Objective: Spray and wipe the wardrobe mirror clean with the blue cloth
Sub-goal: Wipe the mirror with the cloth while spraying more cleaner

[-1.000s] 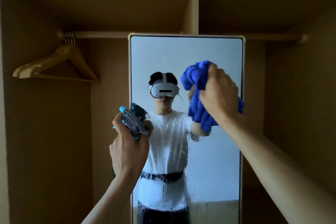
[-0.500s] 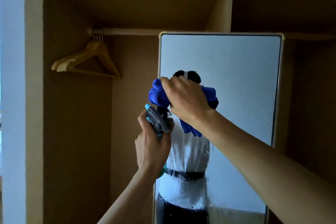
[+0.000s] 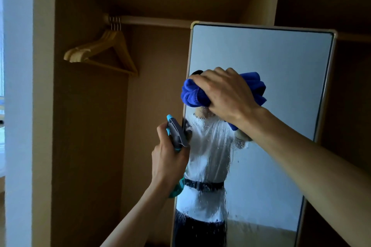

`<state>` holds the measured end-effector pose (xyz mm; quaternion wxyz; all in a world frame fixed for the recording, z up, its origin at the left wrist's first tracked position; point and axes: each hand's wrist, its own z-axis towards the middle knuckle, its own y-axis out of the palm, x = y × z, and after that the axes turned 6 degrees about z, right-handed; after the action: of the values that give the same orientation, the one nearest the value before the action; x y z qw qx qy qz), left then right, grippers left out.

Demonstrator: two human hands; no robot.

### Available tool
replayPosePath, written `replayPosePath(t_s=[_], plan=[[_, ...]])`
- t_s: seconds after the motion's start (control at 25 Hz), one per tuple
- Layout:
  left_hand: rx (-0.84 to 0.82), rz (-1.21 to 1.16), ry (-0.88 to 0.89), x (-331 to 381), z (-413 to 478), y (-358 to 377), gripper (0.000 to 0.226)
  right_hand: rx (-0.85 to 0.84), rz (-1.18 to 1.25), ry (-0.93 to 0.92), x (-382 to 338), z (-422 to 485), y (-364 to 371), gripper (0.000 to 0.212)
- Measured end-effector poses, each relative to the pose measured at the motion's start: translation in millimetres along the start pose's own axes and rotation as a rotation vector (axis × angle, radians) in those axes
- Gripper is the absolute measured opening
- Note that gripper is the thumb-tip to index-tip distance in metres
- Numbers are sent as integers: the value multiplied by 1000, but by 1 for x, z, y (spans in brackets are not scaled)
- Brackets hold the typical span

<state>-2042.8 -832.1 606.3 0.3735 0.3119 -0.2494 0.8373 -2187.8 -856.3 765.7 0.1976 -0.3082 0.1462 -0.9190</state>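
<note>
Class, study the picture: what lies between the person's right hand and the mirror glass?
The bunched blue cloth lies there, gripped by the right hand and held against the mirror; the head view shows it.

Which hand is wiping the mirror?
The right hand, gripping the cloth against the mirror; the left hand only holds the spray bottle.

White shirt (image 3: 208, 152), black belt (image 3: 203, 185), reflected
</note>
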Motion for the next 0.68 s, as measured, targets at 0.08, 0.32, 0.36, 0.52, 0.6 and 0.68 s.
replayPosePath(t_s=[0.08,0.32,0.36,0.52,0.6,0.68], plan=[[-25,-29,-21,-3,-5,1,42,21,-8,-3,0,-2,3,57],[-15,-147,-73,-4,-11,3,39,43,2,-10,-7,-20,18,61],[-16,-161,-68,-4,-12,2,40,37,21,-14,-10,-26,20,62],[-29,-181,-62,-7,-15,1,46,-57,68,-33,-37,-63,33,64],[-35,-181,-54,-9,-15,0,46,-96,72,-45,-46,-76,38,64],[-45,-170,-44,-10,-15,-1,47,-102,81,-60,-46,-79,37,61]])
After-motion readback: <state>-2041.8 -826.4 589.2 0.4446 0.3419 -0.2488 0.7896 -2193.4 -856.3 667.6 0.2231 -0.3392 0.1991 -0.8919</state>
